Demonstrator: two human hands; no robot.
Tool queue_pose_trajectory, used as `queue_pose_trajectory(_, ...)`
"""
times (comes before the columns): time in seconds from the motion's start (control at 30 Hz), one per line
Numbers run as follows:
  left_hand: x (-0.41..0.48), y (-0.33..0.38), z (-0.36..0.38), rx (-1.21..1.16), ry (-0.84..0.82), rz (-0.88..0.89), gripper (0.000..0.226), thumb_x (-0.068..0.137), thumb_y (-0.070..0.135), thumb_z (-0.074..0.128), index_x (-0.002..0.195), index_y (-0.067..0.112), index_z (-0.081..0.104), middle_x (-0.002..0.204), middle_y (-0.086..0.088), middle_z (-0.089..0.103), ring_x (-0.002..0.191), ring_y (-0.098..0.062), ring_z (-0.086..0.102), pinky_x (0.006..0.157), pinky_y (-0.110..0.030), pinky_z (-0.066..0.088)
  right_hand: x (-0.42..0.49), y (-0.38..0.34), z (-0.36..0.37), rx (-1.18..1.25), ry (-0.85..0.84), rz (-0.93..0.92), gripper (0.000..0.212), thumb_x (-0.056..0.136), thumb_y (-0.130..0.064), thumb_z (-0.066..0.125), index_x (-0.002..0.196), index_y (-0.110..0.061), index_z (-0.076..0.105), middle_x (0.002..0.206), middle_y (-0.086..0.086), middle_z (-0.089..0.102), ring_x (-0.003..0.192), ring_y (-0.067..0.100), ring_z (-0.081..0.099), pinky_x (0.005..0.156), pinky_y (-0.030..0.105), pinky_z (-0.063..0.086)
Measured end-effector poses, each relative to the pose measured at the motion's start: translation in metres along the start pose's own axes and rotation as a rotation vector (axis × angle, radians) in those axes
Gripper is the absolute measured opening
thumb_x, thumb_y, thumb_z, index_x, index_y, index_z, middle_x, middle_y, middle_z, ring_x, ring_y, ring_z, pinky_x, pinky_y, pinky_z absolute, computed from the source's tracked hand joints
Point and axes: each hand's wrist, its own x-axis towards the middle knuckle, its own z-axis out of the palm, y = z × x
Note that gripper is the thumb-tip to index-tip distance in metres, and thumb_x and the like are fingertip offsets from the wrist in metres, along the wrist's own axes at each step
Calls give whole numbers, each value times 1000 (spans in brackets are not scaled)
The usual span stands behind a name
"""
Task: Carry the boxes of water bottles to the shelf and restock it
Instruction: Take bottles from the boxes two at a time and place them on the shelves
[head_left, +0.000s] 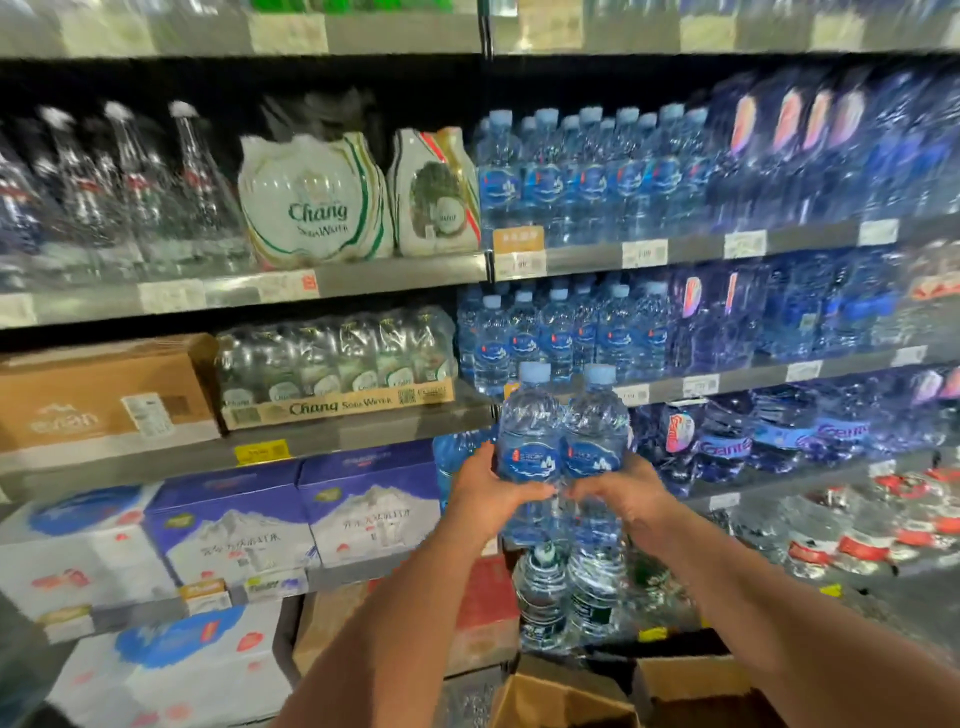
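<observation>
Bottles upright, gripped by left hand, right hand.

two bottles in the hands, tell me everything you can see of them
The two bottles are clear bluish plastic with pale blue caps and dark blue labels showing white mountains. They are upright, close side by side, held up before the shelf that carries matching bottles. The left hand grips the lower part of one, the right hand the other.
</observation>
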Motion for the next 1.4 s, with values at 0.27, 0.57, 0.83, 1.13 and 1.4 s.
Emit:
queue_pose_trajectory(0.27,12,36,8,22,7,23,55,60,14,89,102,20,55,99,5,66,92,-13,64,80,-27,50,6,-28,-19,-31,68,-64,87,46,-3,82,127,-1,50,120,16,63,105,34,62,85,45,54)
queue_pose_trajectory(0.57,71,40,43,3,44,-49,63,52,6,89,106,21,60,104,3,70,96,-18,66,92,-40,52,57,-46,-48,-87,-24,-76,64,62,7,76,119,-6,49,107,8,62,102,27,56,75,31,45)
queue_pose_trajectory(0.83,142,53,86,88,201,-63,69,49,13,90,109,20,58,101,7,69,94,-16,66,83,-34,53,145,-75,-85,-252,-133,-169,57,60,7,72,109,-11,48,102,1,60,97,25,56,74,36,50)
queue_pose_trajectory(1.13,194,70,106,244,246,-166,55,50,22,91,99,19,64,99,6,69,90,-16,64,79,-28,52,205,-94,-98,-335,-141,-157,77,68,1,75,137,-5,43,129,19,57,100,33,61,86,42,52)
queue_pose_trajectory(1.4,250,87,104,343,234,-262,98,54,31,91,137,5,45,132,-11,57,118,-28,56,97,-34,47,249,-111,-93,-344,-70,-74,47,67,-7,79,106,-10,54,89,5,58,74,18,57,64,27,48)
